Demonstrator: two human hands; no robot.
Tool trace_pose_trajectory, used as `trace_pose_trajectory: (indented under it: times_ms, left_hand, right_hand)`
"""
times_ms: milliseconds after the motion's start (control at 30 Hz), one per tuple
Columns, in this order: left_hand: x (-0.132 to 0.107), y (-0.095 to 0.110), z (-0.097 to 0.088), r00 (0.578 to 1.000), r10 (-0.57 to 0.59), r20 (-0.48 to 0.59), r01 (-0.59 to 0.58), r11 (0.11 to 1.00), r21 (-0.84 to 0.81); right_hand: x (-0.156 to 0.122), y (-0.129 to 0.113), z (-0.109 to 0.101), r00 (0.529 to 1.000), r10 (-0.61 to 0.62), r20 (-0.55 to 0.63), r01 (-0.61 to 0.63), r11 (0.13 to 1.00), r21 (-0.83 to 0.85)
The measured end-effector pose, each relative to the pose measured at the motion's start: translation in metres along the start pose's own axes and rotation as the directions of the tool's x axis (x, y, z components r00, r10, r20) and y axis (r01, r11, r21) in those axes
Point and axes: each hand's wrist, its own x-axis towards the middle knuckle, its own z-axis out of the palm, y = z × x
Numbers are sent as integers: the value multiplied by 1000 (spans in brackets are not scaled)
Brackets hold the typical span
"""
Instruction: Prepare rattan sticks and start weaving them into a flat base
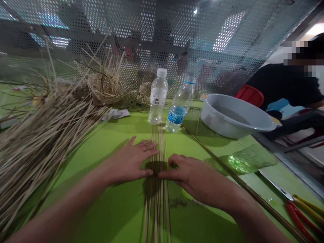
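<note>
Several long straw strips (157, 216) lie side by side on the green table, running away from me towards two bottles. My left hand (133, 160) is spread over them from the left, fingers apart, its fingertips touching the strips. From the right, my right hand (194, 175) reaches to the same strips. Its thumb is stretched out onto them and its other fingers are bent, with nothing visible gripped between. The far ends of the strips meet the clear bottle with a white cap (158, 98) and the blue-labelled bottle (178, 109).
A large heap of straw (50, 141) covers the left side, with a woven straw basket (105, 87) behind it. On the right are a grey basin (235, 126), crumpled green plastic (253, 158), red-and-yellow-handled scissors (288, 195) and a long stalk (227, 168). A person (280, 81) sits beyond.
</note>
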Motion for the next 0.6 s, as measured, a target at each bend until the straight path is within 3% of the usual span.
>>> trace_pose_trajectory:
  times_ms: [333,600]
  left_hand:
    - [2,-3,-5,996,-76,36,76,997,12]
    - [1,-6,-6,994,-105,39,103,994,40]
  right_hand:
    - [1,-1,4,999,-33,-39,33,999,-12]
    - [4,4,21,979,-119,-164,109,992,-69]
